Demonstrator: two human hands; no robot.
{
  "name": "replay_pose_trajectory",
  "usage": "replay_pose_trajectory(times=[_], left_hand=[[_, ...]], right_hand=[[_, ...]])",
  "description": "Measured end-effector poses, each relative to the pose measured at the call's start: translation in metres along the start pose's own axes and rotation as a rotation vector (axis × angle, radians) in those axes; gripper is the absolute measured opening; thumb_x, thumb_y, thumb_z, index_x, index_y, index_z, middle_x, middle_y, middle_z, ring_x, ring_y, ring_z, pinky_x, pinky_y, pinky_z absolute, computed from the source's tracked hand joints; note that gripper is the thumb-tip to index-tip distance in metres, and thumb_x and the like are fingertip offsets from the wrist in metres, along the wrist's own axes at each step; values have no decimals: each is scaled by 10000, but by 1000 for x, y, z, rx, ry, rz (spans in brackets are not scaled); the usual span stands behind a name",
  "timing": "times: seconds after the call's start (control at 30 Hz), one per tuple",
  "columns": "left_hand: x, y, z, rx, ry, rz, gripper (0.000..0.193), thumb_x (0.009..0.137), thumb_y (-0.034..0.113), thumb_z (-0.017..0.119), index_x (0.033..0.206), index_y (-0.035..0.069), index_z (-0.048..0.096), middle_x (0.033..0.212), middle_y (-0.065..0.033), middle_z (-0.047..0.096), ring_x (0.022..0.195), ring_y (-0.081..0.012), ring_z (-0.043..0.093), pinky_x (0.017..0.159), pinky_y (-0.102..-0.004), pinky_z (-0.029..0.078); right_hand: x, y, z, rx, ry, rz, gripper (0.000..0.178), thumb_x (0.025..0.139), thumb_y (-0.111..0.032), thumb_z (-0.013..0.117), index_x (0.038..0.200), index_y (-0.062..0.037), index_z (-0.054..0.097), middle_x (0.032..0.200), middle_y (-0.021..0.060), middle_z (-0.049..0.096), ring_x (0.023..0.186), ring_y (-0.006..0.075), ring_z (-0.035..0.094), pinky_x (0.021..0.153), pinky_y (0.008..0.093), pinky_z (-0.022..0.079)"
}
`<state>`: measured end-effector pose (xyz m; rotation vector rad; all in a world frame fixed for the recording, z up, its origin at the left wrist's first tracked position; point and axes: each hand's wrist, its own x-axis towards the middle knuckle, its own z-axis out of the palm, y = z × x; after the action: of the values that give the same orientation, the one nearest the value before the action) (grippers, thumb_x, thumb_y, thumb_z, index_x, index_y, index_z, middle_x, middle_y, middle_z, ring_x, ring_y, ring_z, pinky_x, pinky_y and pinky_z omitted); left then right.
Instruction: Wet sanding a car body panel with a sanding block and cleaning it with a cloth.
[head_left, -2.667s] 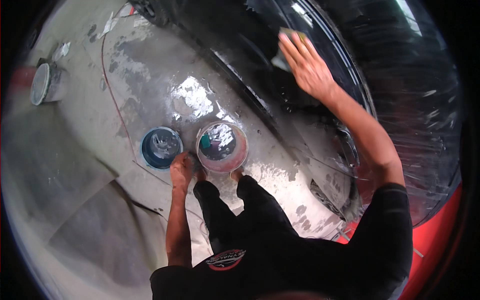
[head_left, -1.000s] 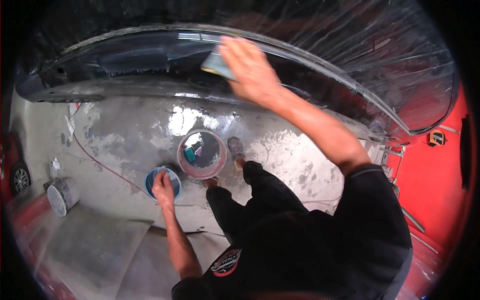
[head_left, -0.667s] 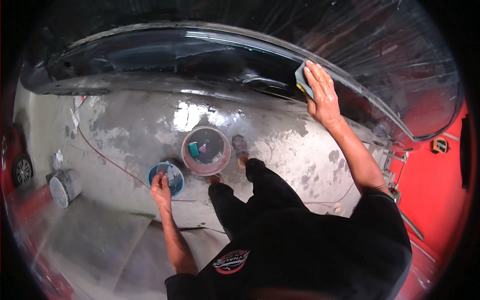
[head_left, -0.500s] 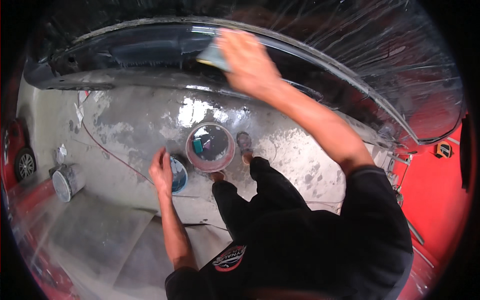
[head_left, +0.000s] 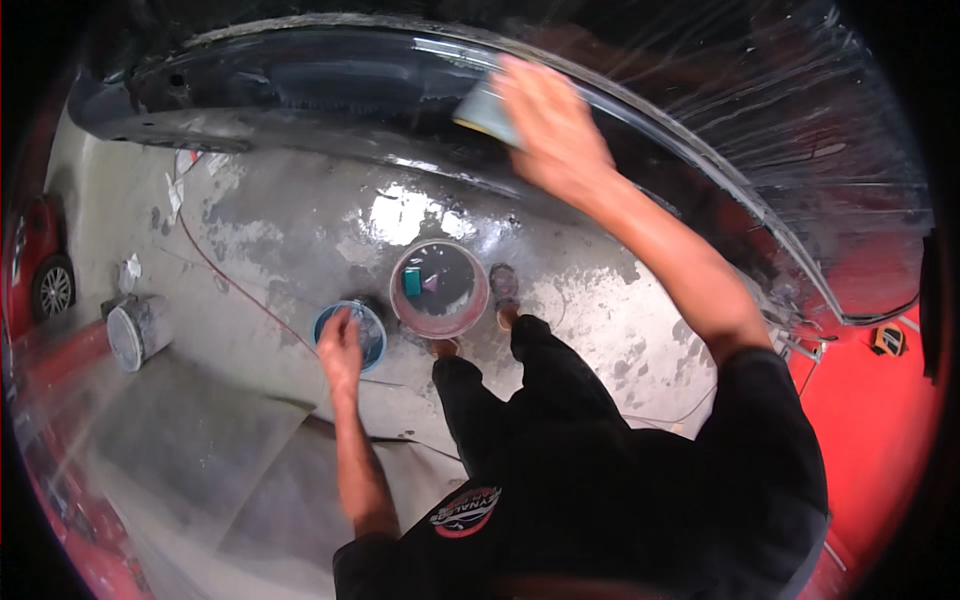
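My right hand is pressed over a grey sanding pad with a yellowish lower edge. It holds the pad against a wet, glossy black car body panel; motion blurs the fingers a little. Down and to the left, my left hand hangs in the air in front of a blue bucket. Its fingers are loosely bent and apart, with nothing visible in them. Beside that bucket, a larger pinkish bucket contains dark water, a green block and a small pink piece.
Clear plastic film covers the car beyond the panel. A red hose crosses the wet concrete floor. At left lie a tipped pale bucket and a grey sheet. A tape measure rests on a red surface at right.
My right hand and the sanding pad have slid rightward along the panel. My left hand has shifted slightly right, now overlapping the blue bucket. The whole view has moved a little.
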<state>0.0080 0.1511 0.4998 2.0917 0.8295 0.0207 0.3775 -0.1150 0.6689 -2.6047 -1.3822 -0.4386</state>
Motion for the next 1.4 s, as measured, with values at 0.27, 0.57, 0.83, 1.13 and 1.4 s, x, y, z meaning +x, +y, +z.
replay_pose_trajectory(times=[0.27, 0.57, 0.83, 1.13, 1.4], left_hand=[[45, 105, 8, -50, -11, 176, 315, 972, 113, 651, 1262, -6, 679, 1186, -215, 718, 1034, -303, 713, 899, -379, 552], [105, 161, -25, 84, 17, 428, 290, 997, 134, 642, 1239, -19, 690, 1198, -194, 715, 1072, -320, 691, 976, -397, 523], [133, 346, 63, 357, 453, 1156, 358, 926, 133, 715, 1277, 71, 675, 1303, -151, 647, 1257, -368, 554, 1084, -470, 423], [134, 356, 109, 395, 465, 1087, 472, 874, 38, 670, 1344, 79, 639, 1350, -179, 610, 1279, -369, 561, 1090, -463, 455], [131, 358, 98, 532, 530, 1048, 479, 857, -21, 632, 1329, 62, 643, 1307, -181, 625, 1243, -362, 573, 1065, -460, 460]], right_hand=[[19, -4, 7, 3, 128, -15, 605, 799, -44, 619, 1397, 27, 560, 1455, 200, 562, 1343, 358, 539, 1154, 485, 401], [-195, 77, -76, -172, 309, 454, 574, 721, -9, 695, 1290, 16, 631, 1376, 184, 622, 1289, 383, 576, 1161, 490, 407], [-194, 100, -90, -10, 136, 243, 676, 704, -22, 744, 1363, -27, 592, 1424, 157, 594, 1331, 331, 559, 1181, 464, 401], [-173, 81, -74, -82, 244, 246, 466, 802, -106, 651, 1249, 25, 660, 1331, 218, 644, 1257, 372, 600, 1150, 498, 414], [-266, 142, -125, 52, 183, 312, 566, 710, 23, 690, 1274, 4, 655, 1371, 173, 636, 1274, 332, 603, 1131, 459, 440]])
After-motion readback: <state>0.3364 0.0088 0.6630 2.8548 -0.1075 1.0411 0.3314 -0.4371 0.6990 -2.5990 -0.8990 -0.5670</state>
